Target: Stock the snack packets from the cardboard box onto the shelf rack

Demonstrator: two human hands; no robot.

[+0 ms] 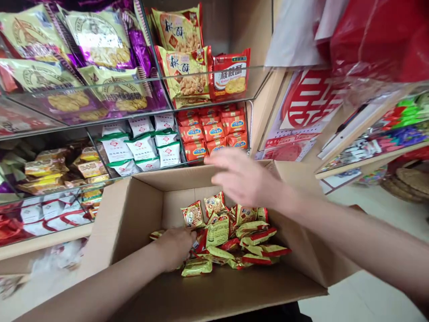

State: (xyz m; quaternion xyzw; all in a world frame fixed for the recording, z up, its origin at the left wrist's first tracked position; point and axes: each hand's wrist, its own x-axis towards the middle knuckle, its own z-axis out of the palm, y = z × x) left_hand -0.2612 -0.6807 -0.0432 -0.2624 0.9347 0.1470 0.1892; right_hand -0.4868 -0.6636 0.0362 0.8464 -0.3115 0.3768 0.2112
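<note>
An open cardboard box (144, 210) stands in front of me, with a heap of yellow-and-red cookie packets (217, 232) inside. My left hand (176, 248) is down in the box at the left of the heap. Its fingers curl round a cookie packet there, mostly hidden by the hand. Above the box's far right part hovers my right hand (239, 176), slightly blurred. Its fingers are stretched and apart, with nothing in them. The hand partly covers the box's rear rim and is near the small red packets (214, 132) on the shelf.
Behind the box, a shelf with clear dividers (214, 89) holds larger yellow cookie packets (186, 74), a red-and-white packet (231, 74), purple cookie bags (100, 40) and white-and-green packets (144, 150). Red plastic wrapping (375, 40) hangs at upper right. Pale floor (378, 259) shows at right.
</note>
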